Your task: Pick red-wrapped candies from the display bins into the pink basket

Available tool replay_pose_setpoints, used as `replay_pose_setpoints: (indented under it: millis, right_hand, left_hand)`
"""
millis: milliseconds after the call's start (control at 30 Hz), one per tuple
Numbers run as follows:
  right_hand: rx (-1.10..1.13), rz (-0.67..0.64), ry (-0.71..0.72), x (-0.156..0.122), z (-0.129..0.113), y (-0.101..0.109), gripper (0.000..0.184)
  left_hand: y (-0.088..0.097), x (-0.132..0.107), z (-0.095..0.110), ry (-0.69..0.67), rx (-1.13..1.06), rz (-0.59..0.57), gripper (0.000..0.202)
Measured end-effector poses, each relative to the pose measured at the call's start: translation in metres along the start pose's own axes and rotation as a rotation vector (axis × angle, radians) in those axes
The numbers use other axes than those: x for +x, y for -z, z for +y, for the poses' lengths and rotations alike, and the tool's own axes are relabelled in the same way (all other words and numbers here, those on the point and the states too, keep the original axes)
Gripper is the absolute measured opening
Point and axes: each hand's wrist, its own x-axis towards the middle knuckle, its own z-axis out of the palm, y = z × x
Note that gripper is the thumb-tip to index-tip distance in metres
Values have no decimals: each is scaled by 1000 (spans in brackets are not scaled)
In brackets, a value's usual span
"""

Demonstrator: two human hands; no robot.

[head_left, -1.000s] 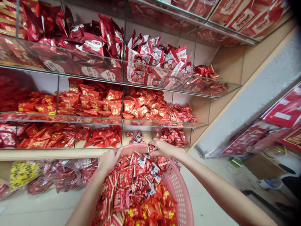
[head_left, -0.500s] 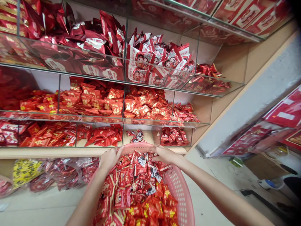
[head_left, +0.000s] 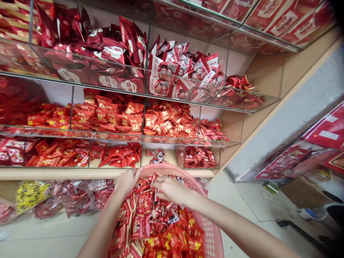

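Red-and-gold wrapped sweets (head_left: 158, 229) fill the basket in a loose heap, and from here they look light, soft and slippery. Their foil wrappers will slide over one another, so I'd expect them to scoop better by the small handful than to pinch one at a time. A single piece could be taken by a crimped end or a corner, though a firm squeeze may send its neighbours sliding.

They sit in a pink perforated plastic basket (head_left: 212, 236), heaped nearly to the rim at the far side. My left hand (head_left: 125, 183) curls at the far rim, apparently clasping it. My right hand (head_left: 172, 190) lies low over the pile, fingers together and reaching left, their tips down among the wrappers. I can't tell from this view whether they are pinching anything.

Directly ahead, the basket's far rim sits just below a wooden ledge (head_left: 80, 173) carrying glass display bins (head_left: 146, 93). The nearest centre bin holds only a small scatter of sachets (head_left: 157, 156), while its neighbours hold far more red packets. Higher up, one bin is packed with sachets printed with a cartoon couple (head_left: 172, 73). Under the ledge, clear plastic bags of red packets (head_left: 86, 197) lie on the floor beside a bag of yellow packets (head_left: 30, 196).
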Motion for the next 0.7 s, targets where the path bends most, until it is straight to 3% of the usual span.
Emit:
replay_pose_setpoints:
  millis: [133,267,367,533,700]
  right_hand:
    - [-71,17,47,12,-11,-21,29]
    - [-67,158,27,25,0,-3,35]
    - [-42,220,-76,45,30,12,30]
    - [30,60,-362,89,92,3,23]
    - [89,-107,-478,121,111,-19,38]
  left_hand:
    - [1,0,1,-1,-5,-3,70]
    - [1,-1,1,-12,-17,-3,70]
    - [-1,-1,1,-4,-13,7,71]
    - [-3,0,-2,-4,-24,7,69]
    - [-3,0,-1,-3,-16,11,69]
